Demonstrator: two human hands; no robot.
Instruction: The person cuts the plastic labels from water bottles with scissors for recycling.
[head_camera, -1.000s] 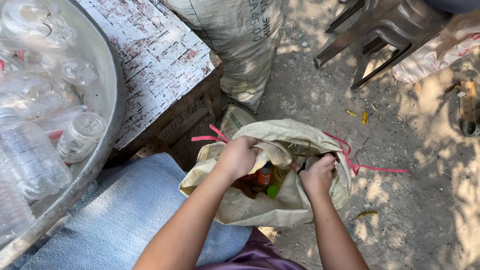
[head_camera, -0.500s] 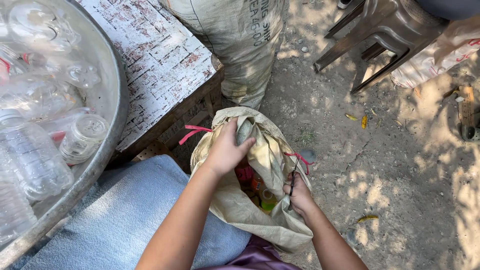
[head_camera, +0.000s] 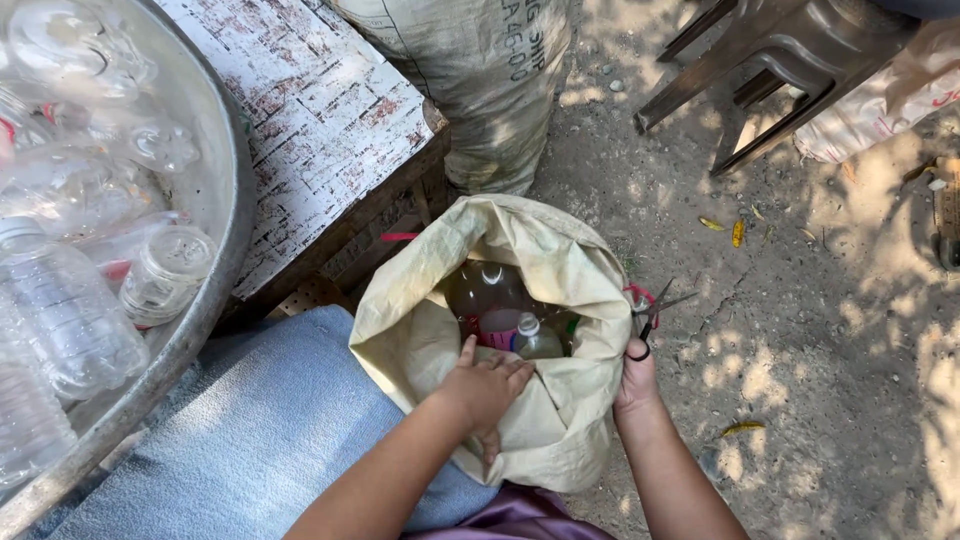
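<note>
Two hands work the beige sack (head_camera: 560, 300) at centre frame: your left hand (head_camera: 487, 390) lies spread on its near rim, your right hand (head_camera: 637, 375) grips the right edge with scissors (head_camera: 655, 312) looped on a finger. Those open blades could snag the weave or nick you; if your grip slackens, the plastic bottles (head_camera: 505, 310) inside may spill onto the dirt ground (head_camera: 820, 330).

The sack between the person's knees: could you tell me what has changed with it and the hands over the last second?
The sack mouth, pinched nearly shut half a second ago, is now spread wide, showing plastic bottles inside. The left hand slid from the far rim to the near rim. The right hand grips the right edge, and scissors now show at it. The metal basin, bench and stool stayed put.
</note>
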